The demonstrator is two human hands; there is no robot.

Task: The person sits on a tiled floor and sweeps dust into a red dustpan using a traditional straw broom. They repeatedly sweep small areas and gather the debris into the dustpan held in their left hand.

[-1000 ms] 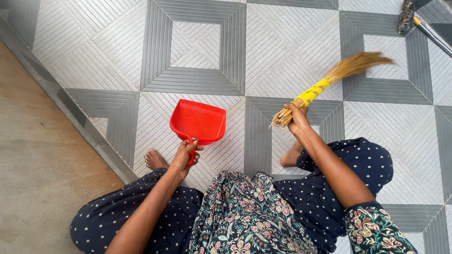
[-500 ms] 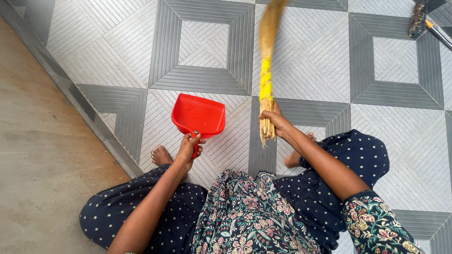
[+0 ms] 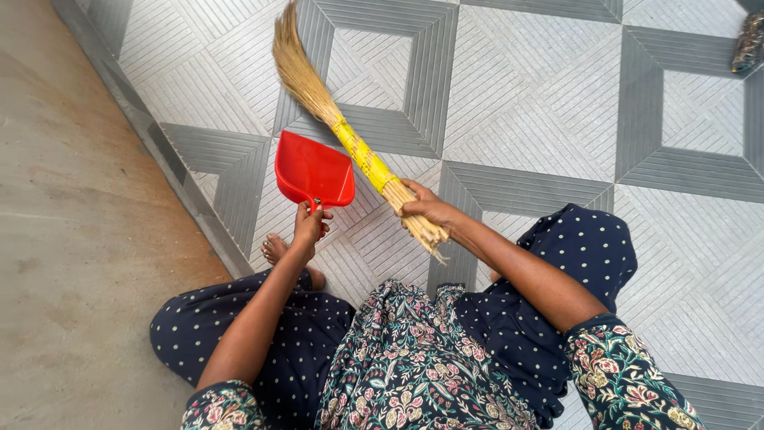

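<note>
Sweeping well means keeping the red dustpan (image 3: 313,172) flat on the tiles, left hand (image 3: 309,224) clenched on its handle; right hand (image 3: 424,209) grips the broom (image 3: 350,143), drawing bristles lightly toward the pan.

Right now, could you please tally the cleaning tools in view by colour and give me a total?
Red: 1, the dustpan, held by the left hand.
Straw with yellow binding: 1, the broom, held by the right hand.
Dark: 1, a brush-like thing at the top right edge, too cut off to identify.
Total: 3
</note>
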